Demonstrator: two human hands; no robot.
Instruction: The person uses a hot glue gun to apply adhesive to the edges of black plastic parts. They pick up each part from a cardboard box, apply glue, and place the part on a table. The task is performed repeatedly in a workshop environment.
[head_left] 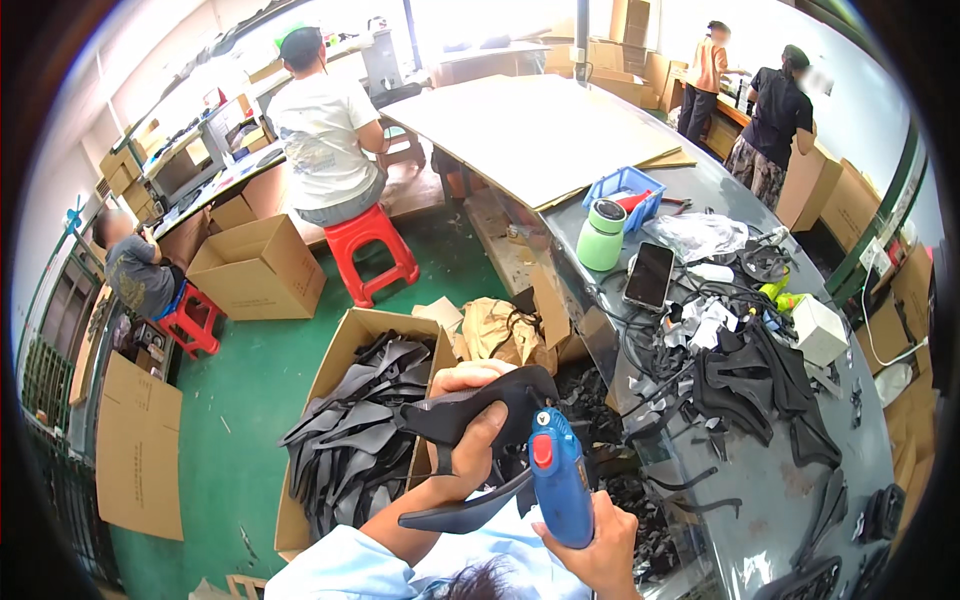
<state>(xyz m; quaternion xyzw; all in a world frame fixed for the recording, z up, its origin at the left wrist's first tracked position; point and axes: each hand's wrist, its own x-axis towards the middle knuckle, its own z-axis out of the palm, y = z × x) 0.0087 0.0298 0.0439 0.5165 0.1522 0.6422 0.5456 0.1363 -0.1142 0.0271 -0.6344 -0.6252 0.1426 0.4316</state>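
Workshop floor is green (250,390), with flat and folded cardboard lying along its left side. A long grey workbench (800,480) runs down the right, with a large cardboard sheet (530,130) laid across its far end.

Containers: an open cardboard box (345,345) stands on the floor just left of the worker and is filled with a heap of black shaped parts (350,440). A second, closed box (258,268) sits further back beside a red plastic stool (372,250), on which a person in a white shirt sits facing away. A blue plastic basket (622,190) on the bench holds a red item; contents otherwise unclear. Next to it stand a green lidded cup (601,235) and a dark phone (650,275). More black parts and cords are scattered over the bench centre, near a small white box (818,330).

Hands: the left hand (470,425) is clamped around a black curved part (480,405), held up over the gap between box and bench. The right hand (590,545) grips the handle of a blue glue gun (558,475), nozzle pointing up at that part. The hands are close together but not touching.

Two people stand at a counter at the far right; another sits at the left edge.
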